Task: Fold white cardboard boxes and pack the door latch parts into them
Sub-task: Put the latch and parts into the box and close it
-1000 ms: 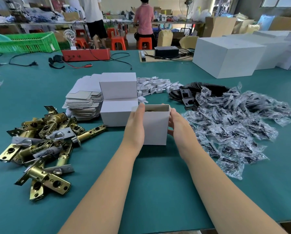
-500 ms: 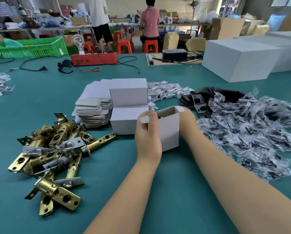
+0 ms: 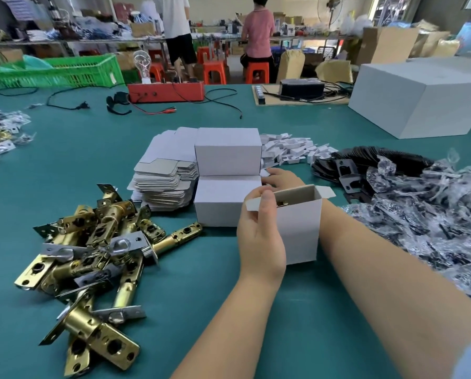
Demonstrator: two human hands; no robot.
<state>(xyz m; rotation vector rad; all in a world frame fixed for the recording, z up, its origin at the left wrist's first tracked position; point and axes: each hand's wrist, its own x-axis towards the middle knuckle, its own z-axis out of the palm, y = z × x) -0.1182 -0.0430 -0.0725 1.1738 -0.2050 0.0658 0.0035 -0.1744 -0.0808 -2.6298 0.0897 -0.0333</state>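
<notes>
A small white cardboard box (image 3: 300, 231) stands upright on the green table, its top open, with a brass part showing inside. My left hand (image 3: 260, 236) holds its left side, thumb pinching the left top flap. My right hand (image 3: 282, 179) reaches behind the box's far side; its fingers are mostly hidden. Two closed white boxes (image 3: 227, 176) are stacked just behind. A pile of brass door latches (image 3: 97, 258) lies to the left. A stack of flat box blanks (image 3: 164, 181) sits beside the closed boxes.
Bagged screw packs (image 3: 425, 214) heap on the right, black strike plates (image 3: 349, 173) behind them, small white inserts (image 3: 291, 149) farther back. A large white carton (image 3: 417, 102), a red tester box (image 3: 166, 91) and a green crate (image 3: 64, 72) line the far edge. Two people work beyond.
The box has turned so that a corner faces me. My left hand moved onto its near left side and took the flap; my right hand slid from its right side to behind it.
</notes>
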